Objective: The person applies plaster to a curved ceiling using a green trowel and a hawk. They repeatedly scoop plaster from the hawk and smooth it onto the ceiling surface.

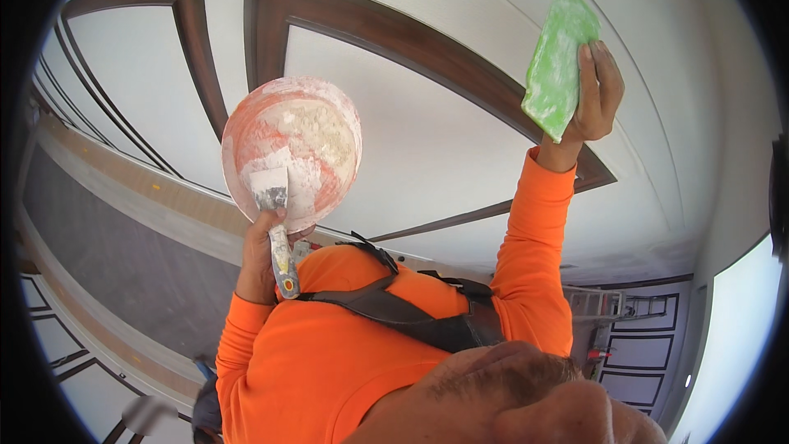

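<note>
My left hand (pixel 261 256) grips a round, reddish-pink bowl (pixel 233 156) by its near rim, tilted so its inside shows. White and cream filler paste (pixel 316 136) is smeared and heaped inside. The same hand pins a putty knife (pixel 282 259) against the rim; its caked blade rests in the bowl and its handle points toward my chest. Raised at the upper right, my right hand (pixel 602 94) clasps a flat green plastic spreader (pixel 559 62) streaked with white. The spreader is close to the white wall surface (pixel 485 25); whether it touches, I cannot tell.
Dark brown wooden moulding (pixel 362 20) frames white wall panels around my hands. A metal ladder (pixel 596 304) stands farther off at the right, with a small red object (pixel 598 354) near it. A long dark grey strip (pixel 123 238) runs along the floor at the left.
</note>
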